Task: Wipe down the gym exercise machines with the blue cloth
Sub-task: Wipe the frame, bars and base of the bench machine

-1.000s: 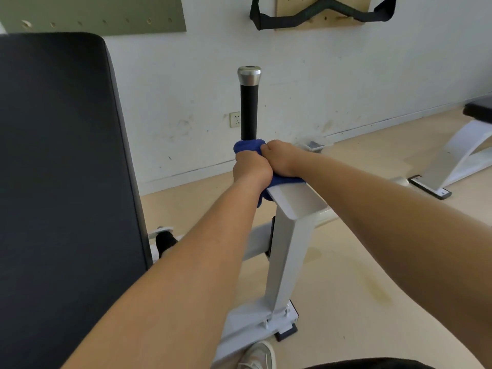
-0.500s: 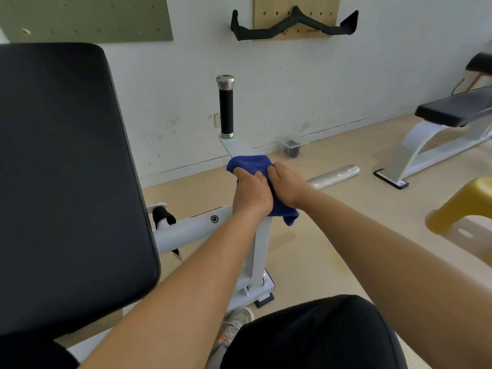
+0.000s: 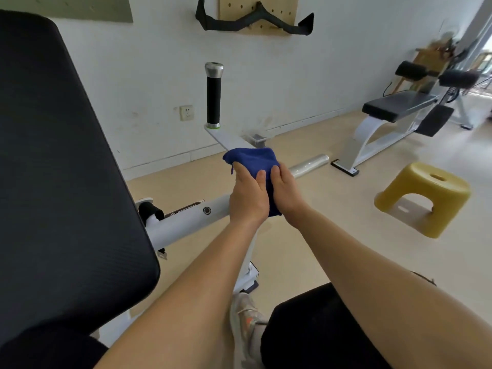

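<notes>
**A:** Along the left edge: black back pad (image 3: 53, 169), top to bottom of view, rounded lower corner overhanging the white frame tube (image 3: 186, 217). The tube runs out from under it toward centre.

**B:** Room on the right?

**A:** Tan floor (image 3: 332, 235) shows between the tube and the flat bench (image 3: 394, 105) by the far wall. Yellow stool (image 3: 423, 198) stands in that stretch, well apart from the arms. Shiny roll (image 3: 308, 166) lies on the floor behind the hands.

**B:** Upright handle?

**A:** Black grip (image 3: 213, 97), silver cap, standing at the far end of a flat white bracket (image 3: 226, 137). Bracket's near end goes under the blue cloth (image 3: 253, 161).

**B:** Cloth and hands?

**A:** Cloth bunched over the bracket where it meets the frame, one tail hanging down between the wrists. Left hand (image 3: 247, 198) grips it, fingers curled over the near side. Right hand (image 3: 287, 195) grips it too, just beside the left, thumb laid on the fabric.
</notes>
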